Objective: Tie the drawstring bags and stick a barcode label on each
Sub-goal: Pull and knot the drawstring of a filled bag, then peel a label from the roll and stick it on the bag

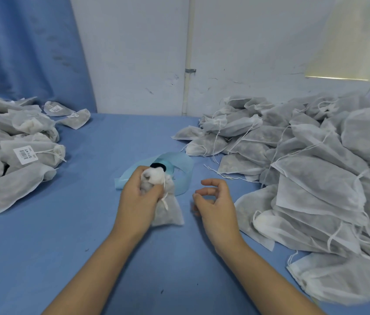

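**Barcode labels visible, print too blurred to read**

A white barcode label (25, 154) sits on a tied bag (31, 153) in the left pile; its bars and a line of characters show, but none can be made out. Two smaller labels (57, 108) on bags farther back are equally illegible. No other text appears.

Both bare forearms reach forward from the lower edge of the view and draw closer together toward the hands. The left hand (139, 196) is closed in a fist-like grip, back of the hand up, its fingers (154, 189) curled tightly around what it holds. The right hand (214, 201) is loosely open and holds nothing, thumb toward the left hand and fingers (211, 183) curved in an open hook.
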The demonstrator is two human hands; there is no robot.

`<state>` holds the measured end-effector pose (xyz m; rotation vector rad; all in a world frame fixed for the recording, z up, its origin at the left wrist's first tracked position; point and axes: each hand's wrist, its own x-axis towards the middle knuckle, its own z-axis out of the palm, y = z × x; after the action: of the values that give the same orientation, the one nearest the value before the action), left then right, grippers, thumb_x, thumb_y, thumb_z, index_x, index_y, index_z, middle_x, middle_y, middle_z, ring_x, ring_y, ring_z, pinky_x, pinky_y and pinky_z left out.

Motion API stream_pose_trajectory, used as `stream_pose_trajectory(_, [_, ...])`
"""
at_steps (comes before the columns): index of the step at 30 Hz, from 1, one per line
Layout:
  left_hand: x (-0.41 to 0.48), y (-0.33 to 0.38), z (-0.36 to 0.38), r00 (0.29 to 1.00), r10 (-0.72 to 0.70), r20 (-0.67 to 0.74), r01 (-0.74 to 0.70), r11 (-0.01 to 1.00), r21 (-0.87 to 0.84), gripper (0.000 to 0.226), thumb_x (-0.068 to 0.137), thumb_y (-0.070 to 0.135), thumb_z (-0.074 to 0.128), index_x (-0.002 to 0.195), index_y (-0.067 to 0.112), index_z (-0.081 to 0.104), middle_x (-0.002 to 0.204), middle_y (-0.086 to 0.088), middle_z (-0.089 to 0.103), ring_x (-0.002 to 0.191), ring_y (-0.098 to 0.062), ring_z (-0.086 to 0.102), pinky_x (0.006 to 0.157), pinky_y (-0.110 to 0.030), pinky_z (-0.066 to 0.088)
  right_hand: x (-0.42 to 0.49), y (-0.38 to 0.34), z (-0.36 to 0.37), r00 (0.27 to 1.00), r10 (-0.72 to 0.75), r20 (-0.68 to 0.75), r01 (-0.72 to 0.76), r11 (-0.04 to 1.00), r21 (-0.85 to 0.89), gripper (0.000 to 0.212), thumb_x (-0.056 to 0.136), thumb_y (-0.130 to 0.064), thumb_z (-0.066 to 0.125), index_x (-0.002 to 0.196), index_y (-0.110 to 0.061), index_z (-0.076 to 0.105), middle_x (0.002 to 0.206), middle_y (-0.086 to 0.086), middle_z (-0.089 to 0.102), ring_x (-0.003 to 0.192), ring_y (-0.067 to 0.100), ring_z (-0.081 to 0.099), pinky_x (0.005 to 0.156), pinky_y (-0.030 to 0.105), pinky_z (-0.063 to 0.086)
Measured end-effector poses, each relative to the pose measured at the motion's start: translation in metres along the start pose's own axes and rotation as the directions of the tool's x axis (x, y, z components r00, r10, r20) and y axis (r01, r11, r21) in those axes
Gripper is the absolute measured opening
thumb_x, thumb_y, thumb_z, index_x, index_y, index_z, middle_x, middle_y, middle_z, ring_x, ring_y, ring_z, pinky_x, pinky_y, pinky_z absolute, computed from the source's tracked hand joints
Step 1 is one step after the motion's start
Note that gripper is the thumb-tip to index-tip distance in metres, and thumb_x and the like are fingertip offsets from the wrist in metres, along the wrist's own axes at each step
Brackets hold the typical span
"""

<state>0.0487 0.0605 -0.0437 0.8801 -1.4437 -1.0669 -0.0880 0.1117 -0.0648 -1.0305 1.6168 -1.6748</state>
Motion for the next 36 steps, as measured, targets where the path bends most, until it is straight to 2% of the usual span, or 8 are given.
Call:
stream_pose_trajectory(4, [-0.008,-0.005,-0.007,0.993,0.009,0.114,-0.024,0.992,0.123,0.024,0.064,0.017,0.051,0.086,0.019,0.062,0.086,0.012,0.062,0.078,0.001,0.057,0.069,-0.010,0.043,0.013,-0.005,-0.004,0.993,-0.060,0.103,0.087,0.956,-0.280,0.042,0.090,-0.012,0.056,0.121,-0.037,0.048,0.089,0.001,0.057,0.065,0.019,0.060,0.051,0.018,0.049])
stream_pose_trajectory(8, [-0.008,-0.006,-0.008,0.979,0.091,0.180,-0.134,0.960,0.244,0.023,0.081,0.003,0.059,0.092,0.023,0.063,0.099,0.014,0.062,0.089,0.010,0.055,0.075,-0.001,0.036,0.025,-0.005,0.000,0.946,-0.195,0.259,0.316,0.738,-0.597,0.051,0.095,-0.026,0.051,0.140,-0.046,0.036,0.093,-0.005,0.047,0.078,0.005,0.049,0.071,0.019,0.039])
stream_pose_trajectory(12, [-0.006,-0.012,-0.010,0.973,0.097,0.209,-0.155,0.947,0.283,0.027,0.083,0.007,0.057,0.091,0.032,0.063,0.121,0.023,0.056,0.104,0.013,0.052,0.084,-0.005,0.038,0.022,-0.002,0.011,0.909,-0.242,0.339,0.416,0.574,-0.705,0.034,0.097,-0.038,0.047,0.130,-0.037,0.045,0.105,-0.007,0.042,0.091,0.019,0.058,0.074,0.034,0.047])
stream_pose_trajectory(15, [-0.004,-0.012,-0.010,0.969,0.100,0.224,-0.167,0.938,0.305,0.025,0.073,0.024,0.050,0.091,0.031,0.065,0.133,0.027,0.048,0.114,0.016,0.047,0.086,-0.004,0.037,0.022,-0.002,0.013,0.892,-0.307,0.332,0.450,0.541,-0.710,0.022,0.094,-0.040,0.052,0.112,-0.028,0.049,0.103,-0.008,0.038,0.074,0.018,0.054,0.062,0.032,0.042])
stream_pose_trajectory(18, [-0.003,-0.010,-0.008,0.978,0.103,0.180,-0.154,0.941,0.302,0.026,0.079,0.020,0.052,0.089,0.044,0.056,0.135,0.021,0.049,0.114,0.010,0.049,0.086,-0.006,0.036,0.022,-0.004,0.013,0.865,-0.374,0.334,0.493,0.508,-0.706,0.018,0.092,-0.034,0.057,0.100,-0.020,0.050,0.110,-0.008,0.034,0.058,0.008,0.039,0.055,0.029,0.032])
stream_pose_trajectory(24, [0.005,-0.016,-0.009,0.993,0.066,0.101,-0.109,0.851,0.513,0.039,0.086,0.008,0.051,0.123,0.018,0.058,0.139,0.012,0.049,0.121,-0.006,0.045,0.089,-0.017,0.033,0.021,-0.005,0.011,0.857,-0.391,0.334,0.498,0.470,-0.728,0.011,0.101,-0.024,0.043,0.100,-0.015,0.049,0.119,-0.005,0.045,0.078,0.015,0.044,0.060,0.032,0.040])
stream_pose_trajectory(31, [0.005,-0.013,-0.006,0.996,0.030,0.080,-0.078,0.706,0.704,0.018,0.089,0.020,0.044,0.102,0.013,0.054,0.143,0.013,0.043,0.108,-0.020,0.053,0.076,-0.030,0.039,0.030,-0.002,-0.002,0.916,-0.377,0.135,0.343,0.564,-0.751,0.007,0.098,-0.016,0.046,0.099,-0.011,0.050,0.116,-0.001,0.045,0.085,0.022,0.050,0.063,0.036,0.042])
stream_pose_trajectory(36, [0.002,-0.016,-0.009,0.991,0.063,0.117,-0.127,0.709,0.694,0.008,0.089,0.020,0.046,0.089,0.016,0.053,0.142,0.023,0.041,0.095,-0.015,0.055,0.070,-0.032,0.043,0.032,-0.002,-0.006,0.912,-0.399,0.091,0.347,0.637,-0.689,0.005,0.096,-0.009,0.049,0.092,-0.008,0.051,0.105,0.004,0.047,0.080,0.024,0.049,0.069,0.044,0.044])
